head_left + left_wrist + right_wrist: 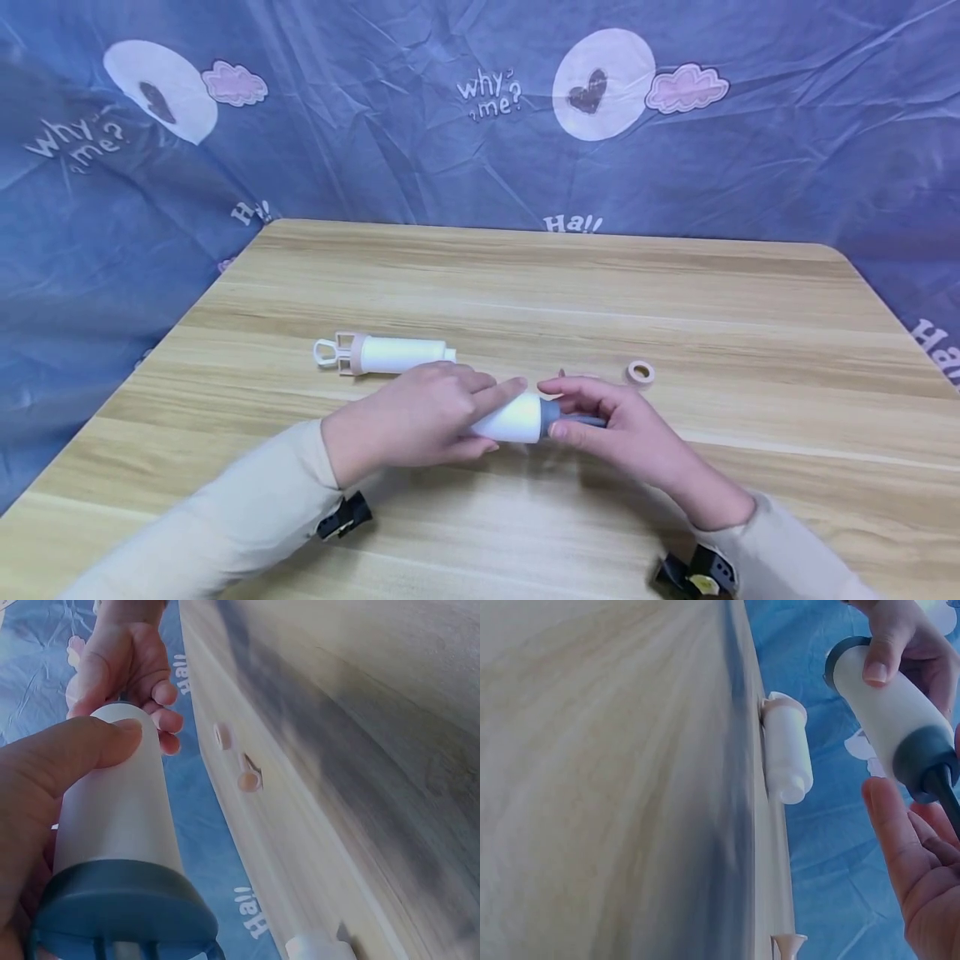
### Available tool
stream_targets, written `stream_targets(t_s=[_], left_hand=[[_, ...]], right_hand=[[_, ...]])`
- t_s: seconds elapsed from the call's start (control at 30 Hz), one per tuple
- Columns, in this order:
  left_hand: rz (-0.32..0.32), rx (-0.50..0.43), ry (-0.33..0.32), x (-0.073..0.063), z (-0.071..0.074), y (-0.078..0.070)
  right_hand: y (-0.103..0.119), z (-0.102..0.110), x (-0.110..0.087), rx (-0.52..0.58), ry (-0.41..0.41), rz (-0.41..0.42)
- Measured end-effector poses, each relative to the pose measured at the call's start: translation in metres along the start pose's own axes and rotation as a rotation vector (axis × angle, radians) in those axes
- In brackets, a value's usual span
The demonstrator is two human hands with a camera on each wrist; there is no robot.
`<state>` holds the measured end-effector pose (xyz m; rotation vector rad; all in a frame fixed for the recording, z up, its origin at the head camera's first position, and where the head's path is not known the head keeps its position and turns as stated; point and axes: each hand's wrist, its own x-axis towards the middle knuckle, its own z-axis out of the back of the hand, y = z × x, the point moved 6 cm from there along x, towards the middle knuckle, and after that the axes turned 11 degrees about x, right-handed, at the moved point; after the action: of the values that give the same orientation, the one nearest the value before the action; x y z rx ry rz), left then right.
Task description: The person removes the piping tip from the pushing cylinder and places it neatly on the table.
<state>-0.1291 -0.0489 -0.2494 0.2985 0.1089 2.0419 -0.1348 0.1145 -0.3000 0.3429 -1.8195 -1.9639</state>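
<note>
My left hand (427,417) grips the white barrel of a piping syringe (513,419), its thumb (118,742) lying along the side in the left wrist view. A blue-grey open-frame cap (120,904) closes the end near that wrist. At the other end sits a blue-grey collar (924,754) with a long thin tube (949,801) sticking out. My right hand (630,429) is spread around this collar and tube. Its fingers are loosely extended, with one fingertip (877,793) just off the collar in the right wrist view.
Another white syringe (401,355) with a pink collar and looped handle lies on the wooden table (525,283) behind my left hand. A small pink ring (640,373) and a pink flared nozzle (788,946) lie beyond my right hand. A blue printed cloth (420,125) hangs behind.
</note>
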Motion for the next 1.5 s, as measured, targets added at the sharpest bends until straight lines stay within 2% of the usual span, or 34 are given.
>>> stream_targets(t_s=[0.13,0.33,0.53,0.7,0.87,1.07,1.2,1.27,1.33,1.5], left_hand=[[-0.021,0.026,-0.034,0.001,0.0,-0.002],[-0.033,0.046,-0.04,0.001,0.0,-0.004],[-0.054,0.043,-0.023,0.002,-0.004,-0.007],[-0.067,-0.001,-0.022,0.002,-0.006,-0.005],[-0.064,-0.093,0.036,0.002,-0.007,-0.002],[-0.056,-0.158,0.093,0.003,-0.01,0.001],[-0.047,-0.193,0.105,0.003,-0.011,0.003],[-0.047,-0.198,0.093,0.002,-0.01,0.004],[-0.05,-0.199,0.071,0.002,-0.008,0.004],[-0.067,-0.175,0.013,0.002,-0.006,0.004]], right_hand=[[-0.002,-0.002,0.0,0.017,-0.004,-0.034],[-0.005,-0.002,0.0,-0.013,-0.021,-0.074],[-0.006,-0.001,0.0,-0.027,-0.007,-0.042],[-0.004,-0.002,0.001,-0.071,0.012,0.058],[0.004,-0.003,0.001,-0.202,0.036,0.228],[0.01,-0.005,0.0,-0.276,0.054,0.389],[0.014,-0.005,-0.001,-0.305,0.038,0.479],[0.015,-0.005,0.0,-0.3,0.028,0.475],[0.014,-0.003,0.001,-0.283,0.025,0.438],[0.006,0.0,0.003,-0.21,0.043,0.266]])
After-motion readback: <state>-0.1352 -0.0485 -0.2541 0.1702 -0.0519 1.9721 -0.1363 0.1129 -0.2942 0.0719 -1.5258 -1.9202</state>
